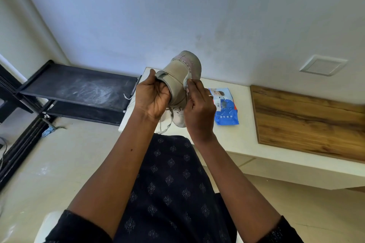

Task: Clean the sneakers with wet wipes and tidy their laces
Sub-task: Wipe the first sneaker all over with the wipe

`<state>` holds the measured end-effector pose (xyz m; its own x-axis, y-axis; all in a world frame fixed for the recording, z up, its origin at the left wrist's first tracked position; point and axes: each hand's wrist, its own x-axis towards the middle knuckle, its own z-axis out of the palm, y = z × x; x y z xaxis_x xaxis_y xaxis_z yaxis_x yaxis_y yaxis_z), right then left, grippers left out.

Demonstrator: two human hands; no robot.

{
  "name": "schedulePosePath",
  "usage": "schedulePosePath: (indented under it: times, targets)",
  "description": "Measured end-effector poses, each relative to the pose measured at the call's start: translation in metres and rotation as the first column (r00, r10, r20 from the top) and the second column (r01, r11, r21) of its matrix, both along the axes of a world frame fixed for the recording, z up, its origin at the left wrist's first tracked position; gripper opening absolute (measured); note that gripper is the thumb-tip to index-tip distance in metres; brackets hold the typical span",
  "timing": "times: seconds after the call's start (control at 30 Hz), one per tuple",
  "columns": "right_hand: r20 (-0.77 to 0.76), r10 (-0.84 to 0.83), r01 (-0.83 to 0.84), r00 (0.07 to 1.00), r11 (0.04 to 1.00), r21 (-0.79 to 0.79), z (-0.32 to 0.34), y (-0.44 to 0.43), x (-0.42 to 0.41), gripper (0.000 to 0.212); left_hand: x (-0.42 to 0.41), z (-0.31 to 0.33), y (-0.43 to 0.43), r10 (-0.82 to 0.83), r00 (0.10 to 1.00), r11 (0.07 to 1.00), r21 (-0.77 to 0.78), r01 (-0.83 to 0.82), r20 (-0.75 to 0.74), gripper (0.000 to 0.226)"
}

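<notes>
The left hand [153,100] grips the sneaker [179,77] by its heel opening, held up above the desk [239,140]. The right hand [199,112] pinches a wipe [186,83] against the sneaker's side. Laces [165,125] dangle below. A blue wipes pack [225,107] lies on the desk.

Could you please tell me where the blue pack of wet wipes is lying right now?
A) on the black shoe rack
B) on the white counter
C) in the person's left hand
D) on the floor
B: the pack of wet wipes lies on the white counter, just right of the right hand, which pinches a wet wipe against the sneaker that the left hand grips.
</notes>
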<state>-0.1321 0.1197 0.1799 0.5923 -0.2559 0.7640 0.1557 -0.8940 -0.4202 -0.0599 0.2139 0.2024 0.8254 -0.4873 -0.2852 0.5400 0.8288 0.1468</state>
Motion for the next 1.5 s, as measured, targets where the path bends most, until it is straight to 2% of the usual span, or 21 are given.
schedulePosePath:
  times: [0.1,0.2,0.33,0.47,0.57,0.7,0.77,0.83,0.97,1.07,1.2,1.3,1.37,1.43,1.5]
  targets:
    - [0.002,-0.016,0.016,1.0,0.997,-0.069,0.012,0.0,0.004,0.033,-0.008,0.006,-0.002,-0.02,0.998,1.0,0.015,0.019,0.054,0.049]
    - [-0.04,-0.05,0.042,0.998,0.985,-0.168,0.031,0.0,0.011,0.037,-0.015,0.011,-0.005,-0.081,0.987,0.992,0.11,0.066,0.139,0.05]
    - [-0.092,-0.076,0.054,0.993,0.973,-0.223,0.052,0.002,0.021,0.045,-0.024,0.016,-0.008,-0.196,0.942,0.961,0.243,0.13,0.272,0.08]
    - [-0.044,-0.063,0.054,0.997,0.981,-0.184,0.043,0.004,0.015,0.043,-0.015,0.016,-0.004,-0.172,0.94,0.974,0.193,0.117,0.295,0.088]
    - [-0.041,-0.025,0.024,0.999,0.999,-0.046,0.02,0.005,0.005,0.032,-0.005,0.014,0.002,-0.103,0.966,0.992,0.1,0.082,0.235,0.085]
    - [-0.12,0.085,-0.076,0.989,0.994,0.075,0.006,0.001,-0.001,0.03,0.0,0.013,0.008,-0.02,0.987,1.0,0.015,0.018,0.162,0.074]
    - [-0.111,0.096,-0.085,0.989,0.992,0.098,0.007,-0.005,-0.001,0.031,-0.001,0.014,0.008,-0.036,0.98,0.999,0.046,0.028,0.194,0.074]
    - [-0.043,0.069,-0.066,0.997,0.994,0.085,0.012,-0.011,-0.003,0.028,-0.004,0.016,0.005,-0.08,0.962,0.985,0.171,0.036,0.261,0.075]
    - [0.154,-0.041,0.033,0.987,0.998,0.054,0.032,-0.023,-0.002,0.021,-0.008,0.018,0.004,-0.189,0.923,0.916,0.4,0.042,0.337,0.089]
    - [0.154,-0.046,0.043,0.987,0.999,0.025,0.05,-0.036,0.008,0.024,-0.011,0.017,0.004,-0.257,0.898,0.83,0.557,0.017,0.356,0.101]
    - [-0.009,0.125,-0.125,0.992,0.989,-0.082,0.067,-0.045,0.022,0.025,-0.02,0.018,0.002,-0.319,0.824,0.739,0.668,-0.094,0.468,0.111]
    - [-0.183,0.143,-0.175,0.973,0.969,-0.173,0.072,-0.045,0.032,0.027,-0.02,0.01,0.004,-0.388,0.748,0.665,0.725,-0.178,0.539,0.115]
    - [-0.305,0.114,-0.192,0.945,0.952,-0.239,0.074,-0.047,0.041,0.025,-0.019,0.004,0.006,-0.454,0.706,0.564,0.789,-0.245,0.544,0.123]
    - [-0.444,0.076,-0.219,0.893,0.935,-0.28,0.078,-0.046,0.05,0.024,-0.021,0.0,0.005,-0.559,0.612,0.411,0.828,-0.381,0.559,0.125]
    - [-0.508,0.067,-0.24,0.859,0.928,-0.284,0.08,-0.046,0.059,0.021,-0.028,0.004,0.001,-0.61,0.556,0.312,0.816,-0.486,0.564,0.101]
